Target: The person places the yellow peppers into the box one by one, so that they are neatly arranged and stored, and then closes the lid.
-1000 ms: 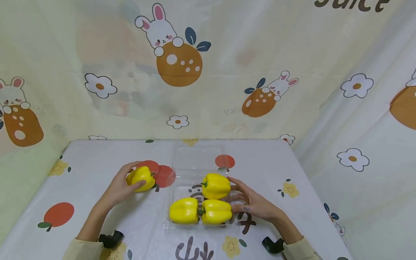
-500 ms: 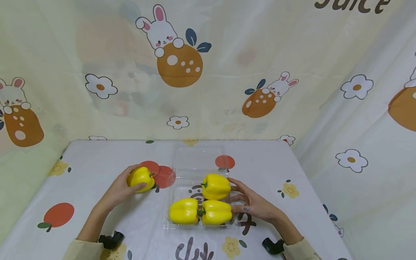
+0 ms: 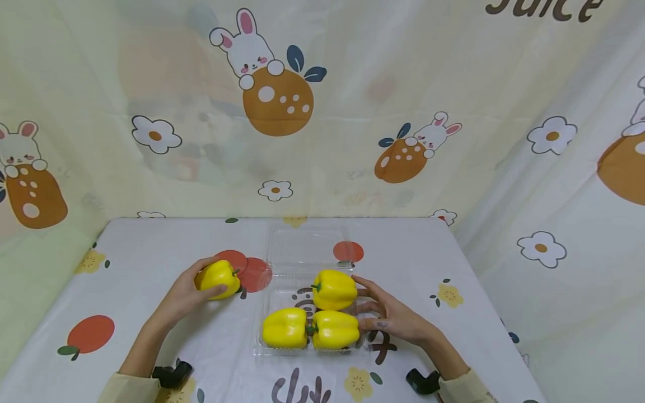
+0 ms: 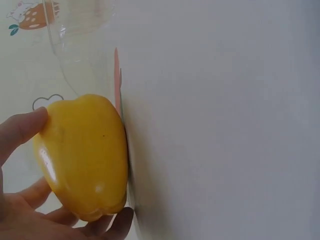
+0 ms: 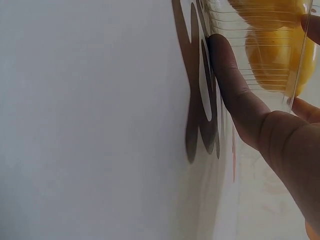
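Observation:
A yellow bell pepper [image 3: 221, 278] lies on its side at the left of the table, green stem toward the container. My left hand [image 3: 183, 294] holds it, thumb on the near side and fingers round the far side; the left wrist view shows the pepper [image 4: 82, 157] low against the tablecloth. To its right stands a clear plastic clamshell container [image 3: 282, 296] with its lid laid back. Three yellow peppers [image 3: 335, 289] sit in it, one behind and two in front. My right hand [image 3: 395, 316] touches the container's right side, with the thumb [image 5: 227, 62] along the outer wall.
The transparent lid [image 3: 304, 246] lies flat behind the container and is hard to see. Black wrist cameras [image 3: 173, 374] hang at both cuffs. A white printed tablecloth [image 3: 398, 246] covers the table, and printed curtains [image 3: 342, 145] rise behind and at the sides.
Almost nothing differs: the left hand and its pepper have shifted only very slightly. The right hand stays at the container's side, and the peppers in the container keep their places.

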Tool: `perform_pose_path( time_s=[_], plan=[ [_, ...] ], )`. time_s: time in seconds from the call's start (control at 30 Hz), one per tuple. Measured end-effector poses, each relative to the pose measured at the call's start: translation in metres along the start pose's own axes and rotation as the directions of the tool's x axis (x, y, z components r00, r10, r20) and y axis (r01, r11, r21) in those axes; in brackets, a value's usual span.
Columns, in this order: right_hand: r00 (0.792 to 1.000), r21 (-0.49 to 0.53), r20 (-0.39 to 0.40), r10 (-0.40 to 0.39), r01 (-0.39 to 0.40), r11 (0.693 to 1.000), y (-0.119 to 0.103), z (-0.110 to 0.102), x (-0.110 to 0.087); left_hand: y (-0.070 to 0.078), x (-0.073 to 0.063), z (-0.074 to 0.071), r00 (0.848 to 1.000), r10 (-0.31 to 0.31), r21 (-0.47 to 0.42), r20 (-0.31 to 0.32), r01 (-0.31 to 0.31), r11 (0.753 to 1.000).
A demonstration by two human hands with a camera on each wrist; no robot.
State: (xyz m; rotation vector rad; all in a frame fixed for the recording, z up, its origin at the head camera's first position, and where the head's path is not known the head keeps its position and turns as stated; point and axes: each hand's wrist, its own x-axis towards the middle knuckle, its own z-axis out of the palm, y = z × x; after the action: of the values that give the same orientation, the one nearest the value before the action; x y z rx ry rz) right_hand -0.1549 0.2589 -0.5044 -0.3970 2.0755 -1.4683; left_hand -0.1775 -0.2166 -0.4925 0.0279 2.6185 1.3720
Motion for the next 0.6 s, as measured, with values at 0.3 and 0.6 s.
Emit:
perform_pose_path(
  time_s=[0.3,0.6],
  plan=[
    [1.0,0.002,-0.002,0.002,-0.002,1.0,-0.0015,-0.0001,-0.0002,-0.0001,-0.0001,0.0009,1.0,0.004,-0.011,-0.002,-0.004,1.0],
    [1.0,0.003,0.0,0.009,-0.009,1.0,-0.0018,0.0002,-0.0011,0.0035,-0.0014,0.0002,1.0,0.017,-0.012,-0.003,-0.017,1.0]
  ],
)
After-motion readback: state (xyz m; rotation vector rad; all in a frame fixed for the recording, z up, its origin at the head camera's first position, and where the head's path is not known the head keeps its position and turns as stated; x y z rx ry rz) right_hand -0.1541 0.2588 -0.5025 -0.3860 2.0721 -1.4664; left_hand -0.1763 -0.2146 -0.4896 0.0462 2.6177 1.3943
